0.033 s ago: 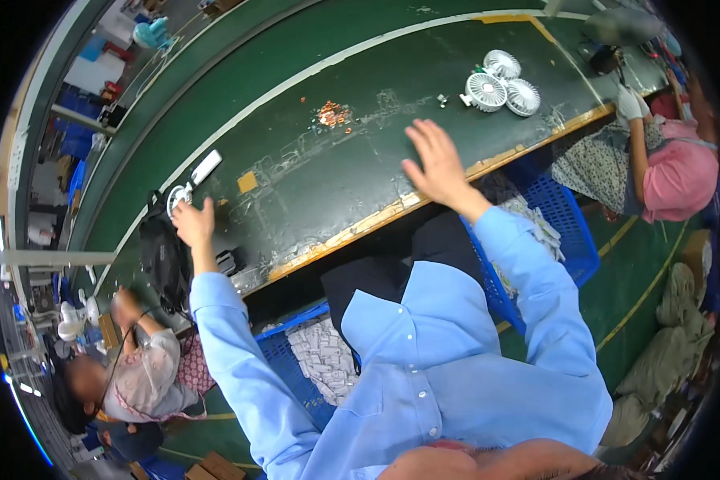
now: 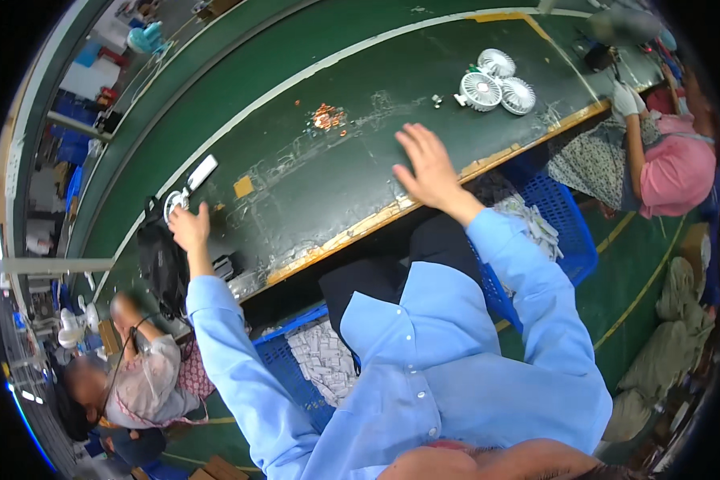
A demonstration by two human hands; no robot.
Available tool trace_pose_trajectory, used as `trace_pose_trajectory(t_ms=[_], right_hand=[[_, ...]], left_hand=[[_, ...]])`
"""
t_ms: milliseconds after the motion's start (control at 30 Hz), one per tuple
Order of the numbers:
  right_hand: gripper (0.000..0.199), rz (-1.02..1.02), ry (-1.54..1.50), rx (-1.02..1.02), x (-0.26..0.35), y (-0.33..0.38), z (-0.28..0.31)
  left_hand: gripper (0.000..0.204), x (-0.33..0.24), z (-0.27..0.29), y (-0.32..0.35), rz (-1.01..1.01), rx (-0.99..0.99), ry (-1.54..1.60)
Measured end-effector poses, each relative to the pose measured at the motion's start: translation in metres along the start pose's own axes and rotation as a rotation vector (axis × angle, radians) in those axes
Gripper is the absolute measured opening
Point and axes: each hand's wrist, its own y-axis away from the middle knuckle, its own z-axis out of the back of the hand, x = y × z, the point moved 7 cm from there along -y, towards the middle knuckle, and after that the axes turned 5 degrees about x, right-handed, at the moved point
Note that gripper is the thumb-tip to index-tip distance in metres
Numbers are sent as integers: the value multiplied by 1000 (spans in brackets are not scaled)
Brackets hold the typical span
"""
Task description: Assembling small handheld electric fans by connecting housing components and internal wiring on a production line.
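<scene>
The person in the light blue long-sleeved shirt [image 2: 456, 352] stretches both arms over the long dark green work table [image 2: 312, 168]. The left hand [image 2: 189, 228] is raised at the left part of the table, with its fingers close together and curled around nothing; it is just beside a small round white fan part [image 2: 173, 203], but I cannot tell if it touches it. A flat white rectangular piece [image 2: 202, 171] lies a little farther up on the table. A black bag-like object [image 2: 162, 264] rests at the table edge, just left of this hand.

The right hand [image 2: 426, 166] is flat, with the fingers spread apart and empty, near the wooden front edge [image 2: 392, 210] of the table. I cannot tell if the palm presses on the surface or only hovers over it.

Well apart from the right hand, far up on the right, three round white fan grilles [image 2: 494, 80] lie together on the table. A small heap of copper-coloured pieces [image 2: 326, 117] lies near the middle.

Under the table edge stand two blue plastic crates [image 2: 572, 232] filled with small white parts. At the right, another person in a pink top [image 2: 678, 172] with a white glove [image 2: 622, 98] works at the same table. At the lower left sits one more person in a grey shirt [image 2: 140, 384].
</scene>
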Motion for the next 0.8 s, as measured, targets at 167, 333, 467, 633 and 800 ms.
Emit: trace_pose_trajectory(t_ms=[167,333,467,633,800], right_hand=[[60,-42,38,93,3,4,-26],[57,-70,15,84,-2,9,-29],[55,-92,15,62,-6,12,-25],[51,-88,-13,16,-4,11,-26],[47,-60,-98,-12,-6,11,-29]], left_hand=[[59,15,-30,-39,-306,-27,-67],[70,4,-56,-61,-326,107,-103],[49,-27,-60,-62,-341,173,-215],[28,-43,-32,-45,-460,1,-128],[27,-47,20,-40,-537,-159,283]])
